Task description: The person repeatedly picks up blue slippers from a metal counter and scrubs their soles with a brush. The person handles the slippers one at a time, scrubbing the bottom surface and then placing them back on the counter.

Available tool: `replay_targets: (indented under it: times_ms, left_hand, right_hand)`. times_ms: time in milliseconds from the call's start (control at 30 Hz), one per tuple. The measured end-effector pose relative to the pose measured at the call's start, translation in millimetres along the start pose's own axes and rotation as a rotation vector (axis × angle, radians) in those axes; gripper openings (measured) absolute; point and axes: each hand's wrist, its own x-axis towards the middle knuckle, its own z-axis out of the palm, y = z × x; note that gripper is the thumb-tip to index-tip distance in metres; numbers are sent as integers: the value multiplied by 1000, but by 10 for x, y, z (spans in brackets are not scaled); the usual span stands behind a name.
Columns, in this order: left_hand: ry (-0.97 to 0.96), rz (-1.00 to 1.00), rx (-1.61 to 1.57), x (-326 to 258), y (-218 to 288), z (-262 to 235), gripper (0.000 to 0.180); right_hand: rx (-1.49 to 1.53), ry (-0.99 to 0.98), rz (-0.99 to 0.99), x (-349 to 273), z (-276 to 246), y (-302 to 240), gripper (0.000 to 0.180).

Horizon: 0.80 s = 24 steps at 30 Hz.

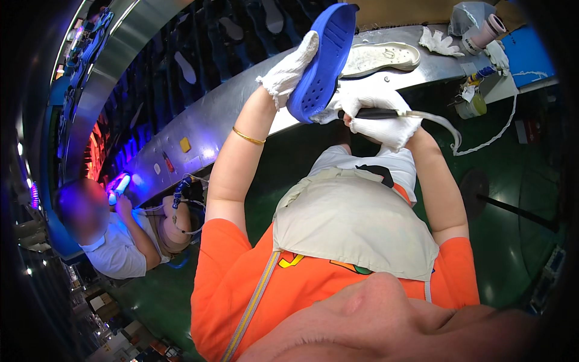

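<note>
Left hand [289, 71], in a white glove, grips a blue shoe sole [322, 60] and holds it tilted up over the near edge of the curved metal bench [199, 123]. Right hand [377, 114], also gloved, is closed around a black-handled tool [371, 113] whose tip meets the sole's lower end, its white hose [482, 145] trailing right through open air above the green floor [518, 181]. A white insole [380, 58] lies on the bench just behind; a small yellowish pot [472, 107] sits at the right end, contents unclear.

Both arms reach forward, raised; the gloved left hand [291, 67] is cupped, fingers wrapped, while the gloved right hand [380, 114] is clenched.
</note>
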Motion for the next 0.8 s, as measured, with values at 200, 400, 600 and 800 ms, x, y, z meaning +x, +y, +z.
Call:
replay_targets:
  times_ms: [200, 400, 600, 800]
  left_hand:
    - [38, 20, -31, 51, -1, 32, 81]
    - [-8, -57, 14, 64, 18, -37, 73]
    - [-2, -2, -25, 33, 63, 30, 71]
    - [237, 406, -177, -85, 61, -48, 77]
  right_hand:
    - [190, 138, 21, 21, -38, 9, 6]
    - [-32, 15, -97, 1, -151, 70, 9]
    - [-236, 105, -150, 72, -241, 141, 14]
    - [292, 71, -117, -48, -322, 198, 18]
